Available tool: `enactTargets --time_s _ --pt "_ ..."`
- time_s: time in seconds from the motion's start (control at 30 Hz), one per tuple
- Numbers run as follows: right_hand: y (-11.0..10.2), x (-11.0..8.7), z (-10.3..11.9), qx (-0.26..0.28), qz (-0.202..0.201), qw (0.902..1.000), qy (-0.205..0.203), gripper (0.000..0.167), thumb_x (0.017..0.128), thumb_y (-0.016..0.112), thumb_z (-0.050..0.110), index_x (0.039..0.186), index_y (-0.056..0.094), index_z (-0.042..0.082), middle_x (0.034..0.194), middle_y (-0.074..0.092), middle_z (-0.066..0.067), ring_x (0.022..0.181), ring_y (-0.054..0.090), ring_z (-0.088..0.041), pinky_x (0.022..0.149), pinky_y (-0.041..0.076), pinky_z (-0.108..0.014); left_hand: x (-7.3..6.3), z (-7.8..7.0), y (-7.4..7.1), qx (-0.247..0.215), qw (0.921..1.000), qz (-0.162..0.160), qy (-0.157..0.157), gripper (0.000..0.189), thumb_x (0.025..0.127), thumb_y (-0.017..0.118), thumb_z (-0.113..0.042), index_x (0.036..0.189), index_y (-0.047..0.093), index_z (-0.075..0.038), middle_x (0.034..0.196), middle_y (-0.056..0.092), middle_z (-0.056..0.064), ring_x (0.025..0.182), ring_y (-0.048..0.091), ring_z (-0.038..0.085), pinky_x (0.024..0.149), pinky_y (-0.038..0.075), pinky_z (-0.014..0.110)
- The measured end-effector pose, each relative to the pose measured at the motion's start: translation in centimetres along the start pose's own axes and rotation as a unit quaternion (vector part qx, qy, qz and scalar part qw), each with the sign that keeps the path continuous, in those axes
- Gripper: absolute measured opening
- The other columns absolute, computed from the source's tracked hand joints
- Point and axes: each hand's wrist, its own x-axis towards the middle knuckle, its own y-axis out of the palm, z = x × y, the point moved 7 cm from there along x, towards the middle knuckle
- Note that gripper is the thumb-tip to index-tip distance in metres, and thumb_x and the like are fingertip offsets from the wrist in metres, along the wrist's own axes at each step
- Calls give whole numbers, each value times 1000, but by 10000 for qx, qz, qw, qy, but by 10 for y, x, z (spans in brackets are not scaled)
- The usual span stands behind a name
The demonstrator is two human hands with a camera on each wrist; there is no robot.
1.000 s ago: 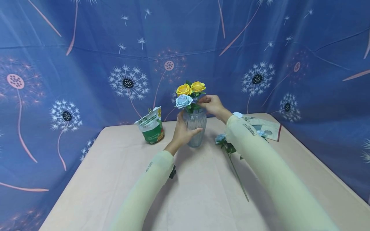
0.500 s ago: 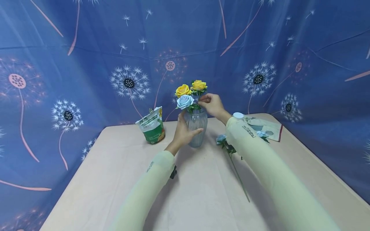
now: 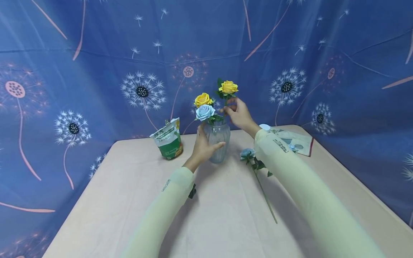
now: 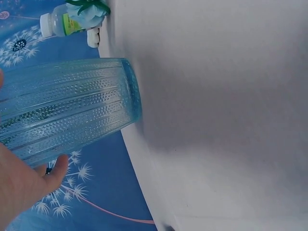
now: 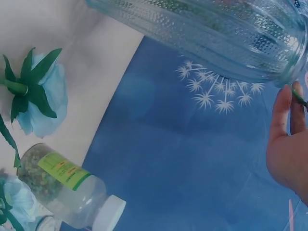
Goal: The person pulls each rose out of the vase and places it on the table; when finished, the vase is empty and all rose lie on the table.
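Note:
My left hand (image 3: 202, 147) holds the ribbed clear glass vase (image 3: 221, 133), its thumb across the front and its fingers at the left side. The vase stands upright on the table. A yellow rose (image 3: 203, 100) and a light blue rose (image 3: 205, 112) rise from its mouth. Just right of the rim, my right hand (image 3: 239, 114) pinches the stem of another yellow rose (image 3: 228, 87), whose bloom is higher than the others. In the right wrist view, fingertips (image 5: 283, 102) meet on a green stem beside the rim. The stem's lower end cannot be made out.
A blue rose (image 3: 247, 154) with a long stem lies right of the vase. A green and white pouch (image 3: 170, 144) stands at the left. A white-capped bottle (image 5: 62, 185) and a printed flat item (image 3: 301, 142) are behind my right sleeve. A dark leaf (image 3: 192, 191) shows beside my left sleeve.
My right hand has lifted one yellow rose upward and slightly right, away from the other blooms. My left hand has stayed on the vase.

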Motion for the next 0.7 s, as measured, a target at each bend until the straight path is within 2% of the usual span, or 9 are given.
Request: enactTargets --time_s 0.27,0.5,0.7 --pt "-5 -1 8 -12 -222 9997 -53 33 104 51 17 133 44 0 104 70 -18 89 63 -27 54 52 -30 0 1 1 -3 10000 7 41 115 76 87 -39 155 7 -17 153 28 18 144 31 34 114 31 50" --pt "-6 -4 10 -101 92 9999 -4 37 101 58 11 134 42 3 107 69 -18 94 66 -31 59 56 -31 1 -1 1 -34 9999 -45 131 115 75 88 -38 155 8 -16 153 29 19 143 32 34 114 31 50" --pt "-7 -8 7 21 108 9999 -9 38 99 60 11 133 44 4 111 68 -17 93 69 -27 60 58 -33 0 0 0 -41 9999 -36 122 115 75 88 -37 155 8 -17 153 28 19 143 33 34 114 31 50"
